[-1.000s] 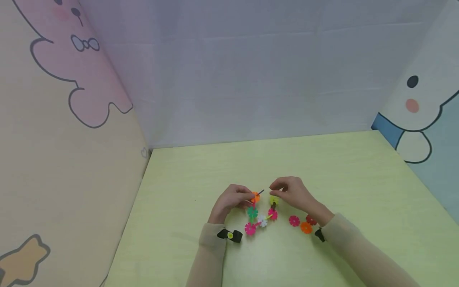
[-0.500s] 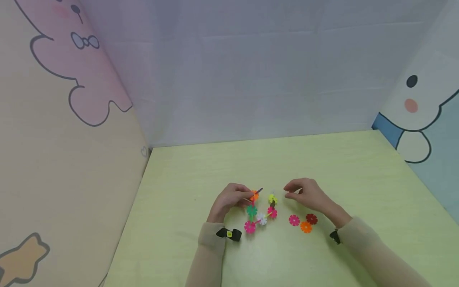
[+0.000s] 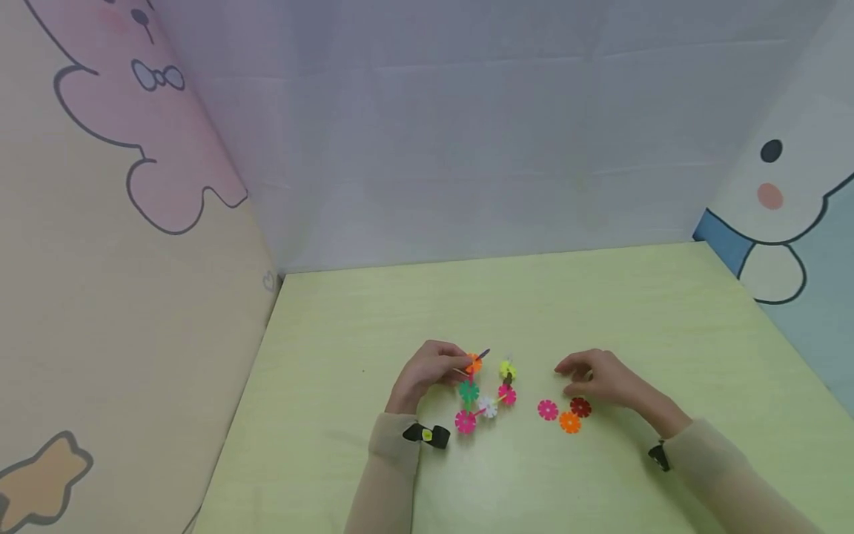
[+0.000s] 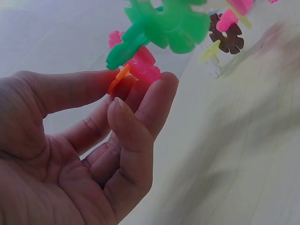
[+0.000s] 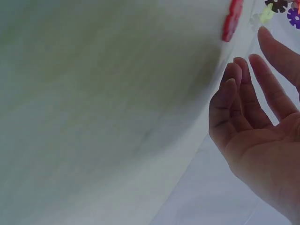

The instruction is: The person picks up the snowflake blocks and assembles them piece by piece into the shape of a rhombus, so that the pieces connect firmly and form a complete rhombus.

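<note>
My left hand [image 3: 434, 369] pinches an orange notched interlocking disc [image 3: 474, 363] between thumb and fingers. It ends a U-shaped chain of slotted discs, with a purple disc [image 3: 484, 354] seen edge-on sticking out of it. Down the chain come a green disc [image 3: 469, 391], a pink disc [image 3: 465, 422] and a white disc [image 3: 489, 406]. A yellow disc [image 3: 508, 369] tops the other arm, above a brown disc [image 4: 229, 37]. With nothing in its loosely bent fingers, my right hand [image 3: 603, 380] hovers just beyond a loose dark red disc [image 3: 580, 407].
A loose pink disc [image 3: 548, 410] and a loose orange disc [image 3: 570, 423] lie flat beside the dark red one. The pale yellow table [image 3: 360, 319] meets a light cloth wall [image 3: 434, 163] at the back and printed panels at both sides.
My right hand has left the yellow end of the chain and moved right and nearer, to the loose discs. The left hand keeps its pinch, almost unmoved.
</note>
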Tool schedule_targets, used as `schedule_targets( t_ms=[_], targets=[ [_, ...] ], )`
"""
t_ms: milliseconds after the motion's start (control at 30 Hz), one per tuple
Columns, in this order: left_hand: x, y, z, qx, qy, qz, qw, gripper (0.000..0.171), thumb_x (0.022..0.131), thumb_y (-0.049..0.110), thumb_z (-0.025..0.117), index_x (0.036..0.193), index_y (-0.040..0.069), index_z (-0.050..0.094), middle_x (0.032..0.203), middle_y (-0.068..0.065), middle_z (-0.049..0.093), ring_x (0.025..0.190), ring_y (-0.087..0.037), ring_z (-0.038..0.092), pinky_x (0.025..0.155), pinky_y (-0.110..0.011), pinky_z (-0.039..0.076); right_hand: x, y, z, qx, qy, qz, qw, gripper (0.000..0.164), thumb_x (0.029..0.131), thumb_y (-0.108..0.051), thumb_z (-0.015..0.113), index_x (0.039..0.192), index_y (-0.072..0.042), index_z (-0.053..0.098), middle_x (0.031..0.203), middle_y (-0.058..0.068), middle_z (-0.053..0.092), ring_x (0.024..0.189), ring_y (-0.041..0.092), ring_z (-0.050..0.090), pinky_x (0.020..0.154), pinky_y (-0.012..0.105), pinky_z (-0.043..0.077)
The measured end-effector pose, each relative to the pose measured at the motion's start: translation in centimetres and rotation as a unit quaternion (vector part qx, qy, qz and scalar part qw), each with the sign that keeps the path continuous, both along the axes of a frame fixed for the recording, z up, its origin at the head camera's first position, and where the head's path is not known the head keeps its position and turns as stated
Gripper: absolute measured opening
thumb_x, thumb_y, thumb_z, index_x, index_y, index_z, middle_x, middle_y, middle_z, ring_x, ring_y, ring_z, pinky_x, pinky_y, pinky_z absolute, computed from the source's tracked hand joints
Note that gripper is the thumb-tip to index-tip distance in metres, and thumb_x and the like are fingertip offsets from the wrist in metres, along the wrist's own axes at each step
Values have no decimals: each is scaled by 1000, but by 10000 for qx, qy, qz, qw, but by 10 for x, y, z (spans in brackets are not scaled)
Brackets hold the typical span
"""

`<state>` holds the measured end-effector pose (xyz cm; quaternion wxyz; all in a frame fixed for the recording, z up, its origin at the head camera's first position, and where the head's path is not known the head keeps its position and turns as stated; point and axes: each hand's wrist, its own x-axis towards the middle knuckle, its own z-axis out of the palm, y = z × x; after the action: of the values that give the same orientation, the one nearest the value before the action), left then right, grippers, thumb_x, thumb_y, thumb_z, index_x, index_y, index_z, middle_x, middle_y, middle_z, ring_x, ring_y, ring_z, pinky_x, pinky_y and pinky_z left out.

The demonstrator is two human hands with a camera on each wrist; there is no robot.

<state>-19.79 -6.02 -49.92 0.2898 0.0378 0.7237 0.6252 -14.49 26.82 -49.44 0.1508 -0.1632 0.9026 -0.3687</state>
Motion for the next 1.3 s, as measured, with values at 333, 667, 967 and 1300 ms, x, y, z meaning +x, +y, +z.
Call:
schedule_targets(
  t_ms=[333, 667, 967, 1300],
  targets=[
    [0, 1, -1, 3, 32, -36, 10000, 17, 85, 12, 72, 92, -4, 70, 79, -10, 69, 69, -22, 68, 65, -34, 54, 12, 24, -9, -248, -71, 552, 9981, 33, 75, -12, 82, 106, -14, 72, 104, 2, 61, 89, 24, 51, 68, 28, 47],
    [1, -2, 0, -9, 26, -13, 10000, 13, 86, 12, 71, 90, 0, 71, 80, -10, 69, 70, -22, 69, 63, -32, 54, 16, 26, -9, -210, 274, 829, 9960, 26, 76, -7, 80, 98, -16, 72, 101, 0, 61, 91, 20, 54, 75, 31, 48],
    [1, -5, 1, 77, 17, -11, 10000, 14, 86, 12, 71, 90, -1, 71, 80, -11, 69, 69, -22, 69, 63, -32, 54, 18, 20, -4, -41, 450, 816, 9956, 23, 77, -10, 80, 97, -15, 69, 99, -2, 61, 89, 19, 54, 78, 32, 48],
    [2, -9, 3, 75, 22, -40, 10000, 14, 86, 13, 71, 90, -1, 70, 80, -10, 69, 68, -21, 68, 62, -31, 54, 21, 11, -4, 76, 379, 657, 9971, 26, 77, -6, 79, 94, -12, 61, 91, -3, 58, 86, 19, 55, 77, 30, 49]
  ],
)
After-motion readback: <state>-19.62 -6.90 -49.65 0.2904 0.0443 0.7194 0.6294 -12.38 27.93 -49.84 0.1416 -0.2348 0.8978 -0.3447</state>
